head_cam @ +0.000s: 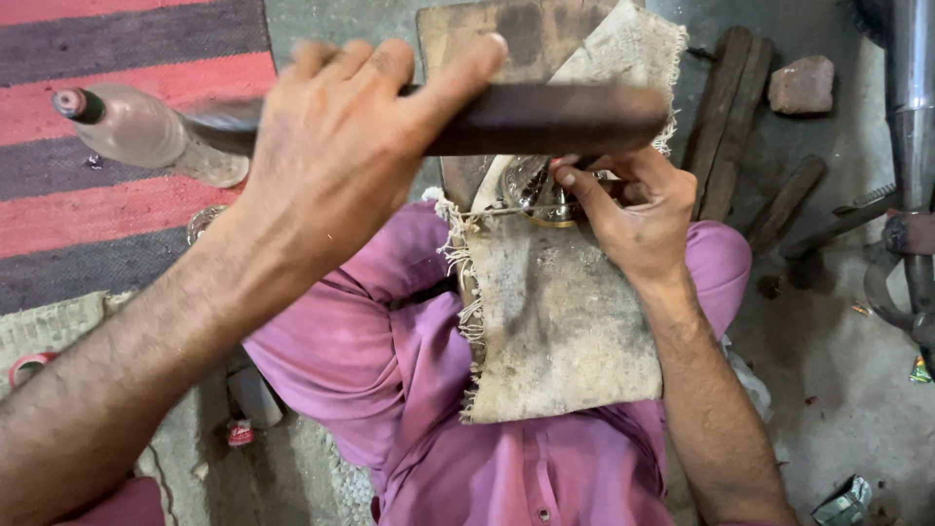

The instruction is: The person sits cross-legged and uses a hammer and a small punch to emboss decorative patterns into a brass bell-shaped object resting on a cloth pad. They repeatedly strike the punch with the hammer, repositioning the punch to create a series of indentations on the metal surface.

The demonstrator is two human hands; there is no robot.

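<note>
**benchwatcher:** So what's each hand doing here?

**filings_fan:** The left hand [336, 146] is up high, fingers wrapped tight round a long dark flat metal file [545, 119], thumb laid along the top edge. The file runs sideways across the view and it's motion-blurred. The right hand [638, 209] sits lower, on the lap, fingertips [568, 178] pinched together on a small shiny round metal ring piece [538, 190]. Can't tell exactly what that piece is, it's partly hidden under the fingers.

**benchwatcher:** Where's the piece resting?

**filings_fan:** On a worn beige frayed cloth pad [560, 321] draped over the thigh of the person's pink-purple trousers [390, 341], right at the near end of a scuffed brown wooden board [526, 34]. The file is above it; touching or not, I can't say.

**benchwatcher:** Anything else around?

**filings_fan:** A cloudy plastic bottle with a dark cap [136, 127] lies on a red and grey striped floor mat [107, 205] to the left. On the right there are dark wooden sticks [726, 107] on the concrete floor, a reddish brick chunk [802, 85] beside them, and a shiny metal pipe [913, 88] at the edge.
</note>
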